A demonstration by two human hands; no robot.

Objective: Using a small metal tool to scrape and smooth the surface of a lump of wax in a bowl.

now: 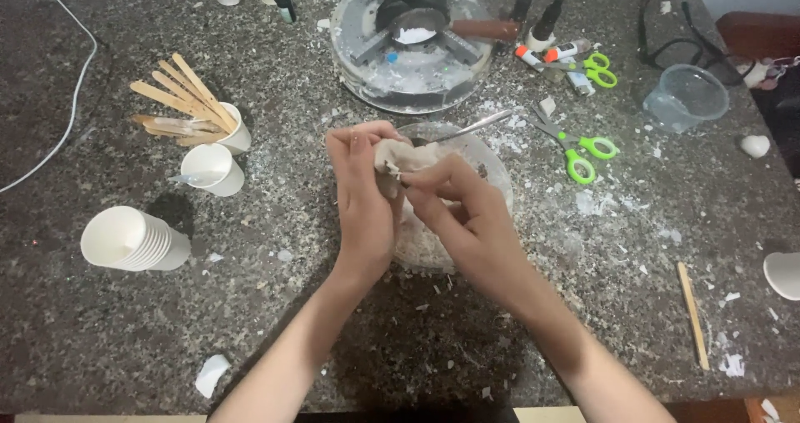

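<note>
I see my left hand [364,191] curled around a pale lump of dough-like material [398,158], held just above a clear bowl [492,169] on the speckled table [100,323]. My right hand [454,210] pinches the lump's edge with its fingertips. A metal spoon [467,129] rests in the bowl. Green-handled scissors [579,152] lie near on the right, and paper cups [133,240] sit well apart on the left.

Left hand [362,194] curled, upright — right hand [454,210] pinching, fingertips meeting.
</note>
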